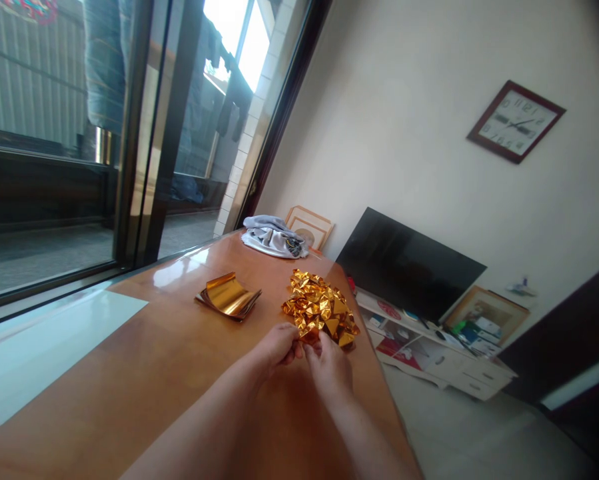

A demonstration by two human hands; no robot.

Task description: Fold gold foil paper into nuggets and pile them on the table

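A heap of folded gold foil paper pieces [324,303] lies on the brown table [194,367], just beyond my hands. My left hand [282,343] and my right hand [329,363] come together at the near edge of this heap. Both have their fingers pinched on a piece of gold foil paper [309,335] between them; its exact shape is partly hidden by the fingers and blends with the heap behind. To the left, a stack of gold foil sheets [229,295] rests on the table, its top sheet curling upward.
Grey-white folded cloth [272,237] sits at the table's far end beside a framed picture [309,227]. A pale sheet [64,353] covers the left side near the sliding glass door [144,133]. Past the right table edge stand a television [412,263] and a white cabinet [444,363].
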